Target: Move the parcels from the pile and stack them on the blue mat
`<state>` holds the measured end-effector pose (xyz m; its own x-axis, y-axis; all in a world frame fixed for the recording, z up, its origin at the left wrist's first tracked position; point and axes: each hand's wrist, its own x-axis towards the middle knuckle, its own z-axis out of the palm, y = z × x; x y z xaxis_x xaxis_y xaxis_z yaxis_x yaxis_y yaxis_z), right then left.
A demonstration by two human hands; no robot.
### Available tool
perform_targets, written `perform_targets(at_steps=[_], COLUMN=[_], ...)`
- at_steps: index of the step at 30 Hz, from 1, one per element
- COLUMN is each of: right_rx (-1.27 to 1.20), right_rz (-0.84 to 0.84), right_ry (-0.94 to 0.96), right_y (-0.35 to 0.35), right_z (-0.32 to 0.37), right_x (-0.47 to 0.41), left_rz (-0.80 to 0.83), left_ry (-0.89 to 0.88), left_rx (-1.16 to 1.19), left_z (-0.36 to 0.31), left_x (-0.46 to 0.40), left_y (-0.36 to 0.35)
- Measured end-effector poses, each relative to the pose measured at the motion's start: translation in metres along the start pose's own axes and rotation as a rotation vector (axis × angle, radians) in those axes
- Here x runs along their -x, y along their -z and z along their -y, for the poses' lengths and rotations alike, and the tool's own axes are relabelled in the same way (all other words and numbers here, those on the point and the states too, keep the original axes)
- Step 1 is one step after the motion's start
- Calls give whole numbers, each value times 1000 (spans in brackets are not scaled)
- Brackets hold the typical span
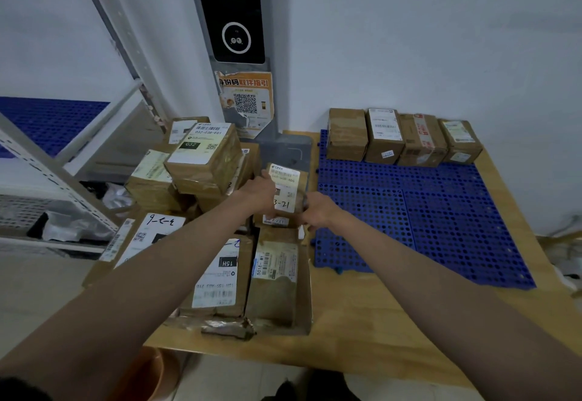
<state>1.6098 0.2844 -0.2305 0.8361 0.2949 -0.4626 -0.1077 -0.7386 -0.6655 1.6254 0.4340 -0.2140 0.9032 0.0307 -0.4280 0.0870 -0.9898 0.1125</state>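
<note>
Reaching out from the near edge, both forearms stretch over the desk (362, 331) toward one parcel (285, 194) at the pile's (201, 161) right side. The left hand (258, 191) grips that parcel's left edge and the right hand (316, 210) grips its right edge, so the two hands are clamped on it with the parcel between them; the fingers lie mostly hidden behind it. The parcel is tilted, its label facing up, just left of the mat (441, 218).

Nearest, under the left forearm, flat parcels lie side by side, reaching close to the desk's near edge. Bare wood runs between them and the mat's near edge.

The mat begins right beside the right hand. Most of its perforated surface is open, from the near edge back toward the wall.

Farthest, a row of four boxes (403, 138) stands along the mat's far edge, touching each other, against the wall. Behind the pile a grey kiosk (233, 23) rises, with a shelf (47, 155) to the left.
</note>
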Motion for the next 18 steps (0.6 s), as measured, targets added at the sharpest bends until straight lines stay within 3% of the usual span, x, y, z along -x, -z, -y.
perform_targets(at_steps=[8,18], right_rx=[32,55], right_rz=[-146,-227], right_ry=[-49,-164], right_y=[23,62], right_z=[0,-38], right_x=[26,79], left_rz=[-102,-74], left_ry=[-151,-331], left_rx=[-10,-74], left_z=[-18,-90], left_x=[13,30], left_y=[19,20])
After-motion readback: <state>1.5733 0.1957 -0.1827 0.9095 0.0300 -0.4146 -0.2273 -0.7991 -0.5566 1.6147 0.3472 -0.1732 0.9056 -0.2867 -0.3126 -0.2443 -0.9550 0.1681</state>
